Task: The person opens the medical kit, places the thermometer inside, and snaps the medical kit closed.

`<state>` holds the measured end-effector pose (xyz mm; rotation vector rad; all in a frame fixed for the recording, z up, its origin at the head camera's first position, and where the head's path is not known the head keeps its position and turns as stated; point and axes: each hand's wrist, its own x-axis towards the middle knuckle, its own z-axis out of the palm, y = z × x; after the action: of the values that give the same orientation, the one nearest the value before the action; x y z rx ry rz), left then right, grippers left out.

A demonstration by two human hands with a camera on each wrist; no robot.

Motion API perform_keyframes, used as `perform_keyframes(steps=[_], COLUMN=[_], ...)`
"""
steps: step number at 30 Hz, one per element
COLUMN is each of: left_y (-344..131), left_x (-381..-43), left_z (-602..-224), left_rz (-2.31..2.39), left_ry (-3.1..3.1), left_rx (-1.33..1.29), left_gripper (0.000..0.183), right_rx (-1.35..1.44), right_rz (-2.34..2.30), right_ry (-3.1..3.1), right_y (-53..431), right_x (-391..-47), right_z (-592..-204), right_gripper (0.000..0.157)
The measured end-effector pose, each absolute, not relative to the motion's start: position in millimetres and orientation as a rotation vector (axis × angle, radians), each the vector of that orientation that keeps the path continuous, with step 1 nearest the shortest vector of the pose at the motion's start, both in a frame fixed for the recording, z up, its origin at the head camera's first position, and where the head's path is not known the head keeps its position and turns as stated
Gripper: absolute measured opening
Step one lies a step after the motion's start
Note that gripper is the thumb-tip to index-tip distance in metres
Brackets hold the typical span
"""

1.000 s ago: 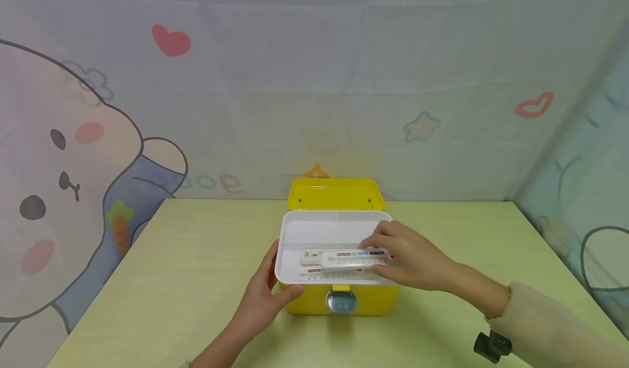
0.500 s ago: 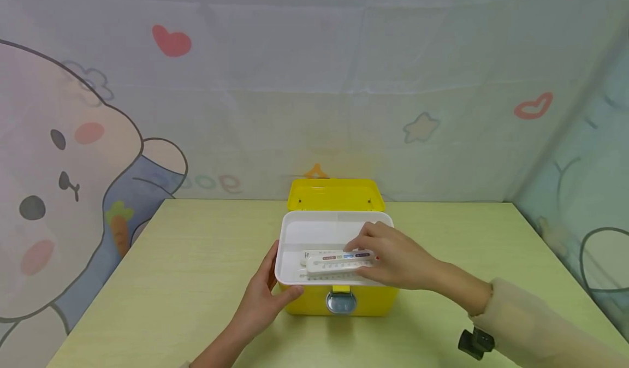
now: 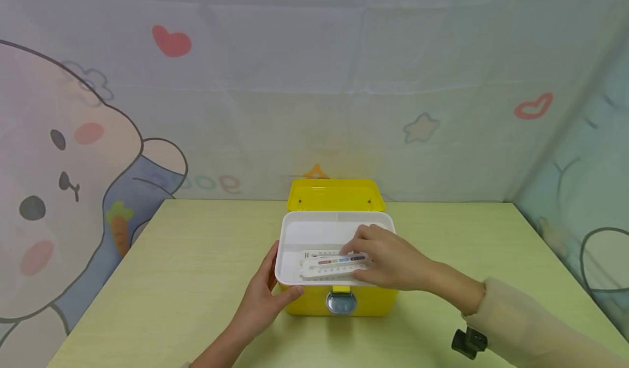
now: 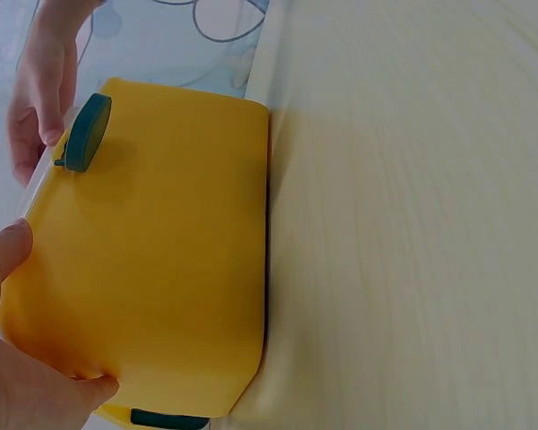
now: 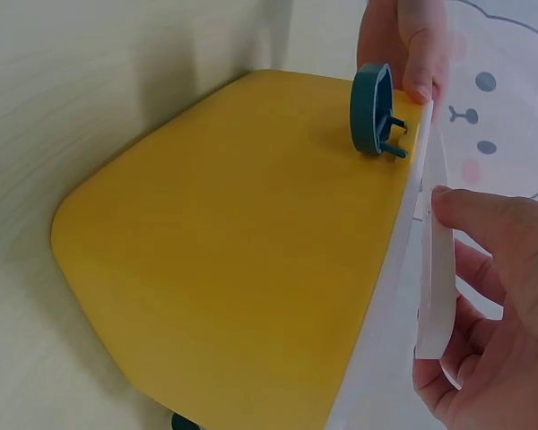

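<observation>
A yellow storage box (image 3: 366,302) stands with its lid (image 3: 336,194) raised at the back and a white tray (image 3: 314,223) in its top. My left hand (image 3: 262,294) grips the box's front left corner, thumb on the front and fingers along the side. My right hand (image 3: 393,256) pinches a flat white thermometer (image 3: 334,269) with a printed scale and coloured labels, low over the tray. In the right wrist view, the thumb presses one side of this thermometer (image 5: 438,287) and the fingers the other. Another white scale-marked piece (image 3: 314,254) lies in the tray, partly covered by the held one.
A round grey-blue latch (image 3: 341,303) hangs on the box's front. Pale wood tabletop (image 3: 206,248) surrounds the box. A cloth backdrop (image 3: 295,84) with cartoon prints rises behind it. A small black camera (image 3: 469,343) hangs at my right wrist.
My right hand has moved left with the thermometer, which now sits lower, over the tray's left part and the other piece. My left hand and the box have stayed put.
</observation>
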<state>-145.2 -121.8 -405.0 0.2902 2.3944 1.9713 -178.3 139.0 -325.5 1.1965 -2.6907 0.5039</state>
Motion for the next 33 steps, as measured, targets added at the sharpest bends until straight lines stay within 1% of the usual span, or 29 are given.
perform_keyframes(steps=[8, 26, 33], left_y=[-122.4, -122.4, -122.5], left_x=[-145.6, -145.7, -146.9], left_z=[-406.2, -405.6, -406.5], left_rz=[1.970, 1.980, 1.969], left_ry=[2.395, 2.389, 2.393], left_rx=[0.301, 0.304, 0.302], left_gripper=[0.094, 0.095, 0.094], right_rx=[1.168, 1.220, 1.190], right_rz=[0.473, 0.492, 0.508], right_ry=[-2.775, -2.721, -2.734], right_y=[135.0, 135.5, 137.8], right_x=[-177.9, -181.2, -180.3], right_z=[-325.6, -328.2, -327.5], right_gripper=[0.027, 0.029, 0.031])
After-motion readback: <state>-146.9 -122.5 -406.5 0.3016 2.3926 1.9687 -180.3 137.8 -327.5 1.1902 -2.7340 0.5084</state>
